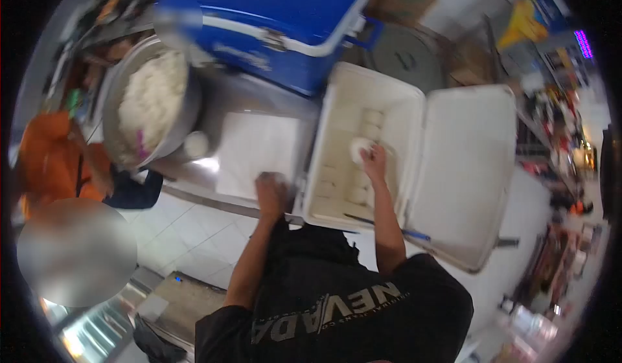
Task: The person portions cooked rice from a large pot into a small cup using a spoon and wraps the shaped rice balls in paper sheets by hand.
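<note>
My right hand (374, 161) reaches into an open white cooler (327, 130), its fingers closed on a white, round ball-like piece (360, 148). More pale round pieces (372, 120) sit in the cooler around it. My left hand (272, 189) is at the lower right edge of a white sheet (256, 149) on the metal table. Its fingers are smeared by motion, so I cannot make out their shape. Left of the sheet lies another white round piece (196, 145). Beside that stands a large metal bowl (189, 97) full of a white, lumpy mass (152, 94).
A blue cooler (272, 13) stands behind the metal table (259, 94). The white cooler's lid (463, 175) hangs open to the right. A blue-handled knife-like tool (414, 235) lies over its near rim. A person in orange (48, 156) is at the left.
</note>
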Available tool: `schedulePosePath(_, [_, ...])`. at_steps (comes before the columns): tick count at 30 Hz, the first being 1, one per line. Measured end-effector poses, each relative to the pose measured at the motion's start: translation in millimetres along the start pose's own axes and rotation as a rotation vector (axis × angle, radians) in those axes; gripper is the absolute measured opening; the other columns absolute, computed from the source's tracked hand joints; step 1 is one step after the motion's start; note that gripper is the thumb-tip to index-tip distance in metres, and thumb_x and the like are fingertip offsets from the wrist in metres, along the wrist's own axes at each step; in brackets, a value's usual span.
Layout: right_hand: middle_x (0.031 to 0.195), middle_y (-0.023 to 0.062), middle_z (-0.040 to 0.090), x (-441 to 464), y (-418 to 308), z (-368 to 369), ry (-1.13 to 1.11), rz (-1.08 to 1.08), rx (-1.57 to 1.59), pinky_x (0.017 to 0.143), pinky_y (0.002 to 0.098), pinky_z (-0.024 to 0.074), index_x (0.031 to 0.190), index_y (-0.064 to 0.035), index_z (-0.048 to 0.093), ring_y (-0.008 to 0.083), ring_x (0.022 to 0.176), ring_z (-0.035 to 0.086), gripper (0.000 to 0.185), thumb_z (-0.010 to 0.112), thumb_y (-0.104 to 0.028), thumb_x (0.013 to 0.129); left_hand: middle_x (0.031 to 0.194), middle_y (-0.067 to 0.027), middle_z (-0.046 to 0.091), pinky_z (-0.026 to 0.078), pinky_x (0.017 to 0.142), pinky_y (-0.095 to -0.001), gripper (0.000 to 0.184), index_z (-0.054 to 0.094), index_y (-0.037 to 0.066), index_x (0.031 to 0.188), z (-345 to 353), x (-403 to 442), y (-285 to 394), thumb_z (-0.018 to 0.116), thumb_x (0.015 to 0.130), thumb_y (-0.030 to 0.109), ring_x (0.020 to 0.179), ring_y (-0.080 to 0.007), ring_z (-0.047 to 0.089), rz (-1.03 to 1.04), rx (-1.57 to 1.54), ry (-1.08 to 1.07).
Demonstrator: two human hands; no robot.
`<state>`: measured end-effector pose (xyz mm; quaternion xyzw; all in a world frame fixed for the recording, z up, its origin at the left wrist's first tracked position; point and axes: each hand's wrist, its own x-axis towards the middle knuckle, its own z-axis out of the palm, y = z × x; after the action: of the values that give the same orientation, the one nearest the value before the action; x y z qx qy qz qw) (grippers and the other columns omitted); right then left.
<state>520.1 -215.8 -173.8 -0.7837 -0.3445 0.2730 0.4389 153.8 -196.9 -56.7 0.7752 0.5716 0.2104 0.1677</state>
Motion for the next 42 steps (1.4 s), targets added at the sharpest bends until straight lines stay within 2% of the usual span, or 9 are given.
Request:
schedulePosePath(6, [0.119, 0.0277, 0.064, 19, -59, 6, -0.141, 0.075, -0.270, 0.093, 0.0394, 0.0508, 0.125, 0.0026, 0.049, 0.0343, 0.116, 0.063, 0.058, 0.080, -0.022, 0.083, 0.125, -0.0296, 0.047, 0.039, 0.101, -0.0546, 0.049, 0.048, -0.007, 0.124, 4, -8, 4, 0.067, 0.084, 0.013, 0.117, -0.0475, 0.046, -0.073, -0.019, -0.017])
schedulePosePath(12, [0.115, 0.0235, 0.064, 79, -24, 80, -0.636, -0.033, -0.494, 0.092, 0.0425, 0.0507, 0.129, -0.0038, 0.051, 0.0391, 0.101, 0.063, 0.047, 0.072, -0.017, 0.089, 0.126, -0.0281, 0.048, 0.041, 0.098, -0.0525, 0.051, 0.046, -0.004, 0.129, 7, -8, 5, 0.066, 0.084, 0.011, 0.115, -0.0458, 0.047, -0.094, -0.009, -0.007])
schedulePosePath(15, [0.132, 0.0181, 0.058, 128, 125, 145, -0.923, -0.369, -0.527, 0.100, 0.0448, 0.0465, 0.129, -0.0008, 0.054, 0.0387, 0.119, 0.056, 0.050, 0.066, -0.032, 0.091, 0.124, -0.0234, 0.052, 0.039, 0.102, -0.0528, 0.042, 0.053, -0.002, 0.124, 17, -13, -4, 0.061, 0.086, 0.015, 0.116, -0.0445, 0.047, -0.093, 0.065, -0.077])
schedulePosePath(16, [0.135, 0.0156, 0.057, 128, 104, 141, -0.958, -0.153, -0.393, 0.102, 0.0445, 0.0454, 0.132, -0.0033, 0.054, 0.0376, 0.122, 0.054, 0.052, 0.061, -0.037, 0.093, 0.126, -0.0225, 0.051, 0.039, 0.104, -0.0528, 0.044, 0.053, -0.002, 0.124, 17, -14, -6, 0.062, 0.085, 0.016, 0.118, -0.0441, 0.047, -0.080, 0.075, -0.098])
schedulePosePath(19, [0.142, 0.0157, 0.052, 122, -1, 118, -1.191, -0.263, -1.053, 0.109, 0.0476, 0.0381, 0.133, -0.0034, 0.057, 0.0366, 0.126, 0.051, 0.052, 0.051, -0.041, 0.098, 0.129, -0.0230, 0.050, 0.040, 0.106, -0.0518, 0.051, 0.051, -0.002, 0.127, -4, -8, 10, 0.067, 0.082, 0.015, 0.122, -0.0440, 0.046, -0.142, -0.012, -0.050])
schedulePosePath(23, [0.134, 0.0198, 0.057, 112, -6, 101, -0.963, -0.350, -0.976, 0.108, 0.0491, 0.0370, 0.132, -0.0006, 0.057, 0.0377, 0.124, 0.051, 0.050, 0.054, -0.036, 0.097, 0.129, -0.0248, 0.049, 0.042, 0.105, -0.0502, 0.054, 0.049, -0.001, 0.129, -12, -6, 3, 0.069, 0.081, 0.013, 0.121, -0.0446, 0.047, -0.098, -0.036, -0.077])
schedulePosePath(28, [0.121, 0.0227, 0.063, 68, -57, 48, -0.184, -0.237, -0.559, 0.106, 0.0479, 0.0394, 0.125, 0.0023, 0.059, 0.0385, 0.119, 0.054, 0.042, 0.058, -0.026, 0.094, 0.120, -0.0240, 0.055, 0.043, 0.102, -0.0488, 0.047, 0.053, -0.001, 0.122, -20, -3, -24, 0.071, 0.082, 0.015, 0.117, -0.0433, 0.051, -0.130, -0.252, -0.081])
schedulePosePath(33, [0.099, 0.0137, 0.069, -24, -189, 27, 0.256, -0.450, -0.322, 0.086, 0.0372, 0.0496, 0.102, 0.0001, 0.066, 0.0283, 0.096, 0.065, 0.017, 0.063, -0.012, 0.090, 0.111, -0.0226, 0.058, 0.044, 0.096, -0.0471, 0.046, 0.054, -0.004, 0.117, -60, 27, -68, 0.073, 0.083, 0.019, 0.108, -0.0413, 0.055, -0.315, -0.161, 0.376])
schedulePosePath(42, [0.095, 0.0085, 0.069, -132, -305, 173, -0.294, -0.329, -0.017, 0.072, 0.0329, 0.0513, 0.104, -0.0046, 0.063, 0.0198, 0.085, 0.067, 0.018, 0.070, -0.012, 0.089, 0.128, -0.0359, 0.042, 0.033, 0.103, -0.0519, 0.095, 0.037, -0.018, 0.129, -81, 118, -169, 0.084, 0.069, 0.039, 0.125, -0.0466, 0.039, -0.687, 0.115, 0.609])
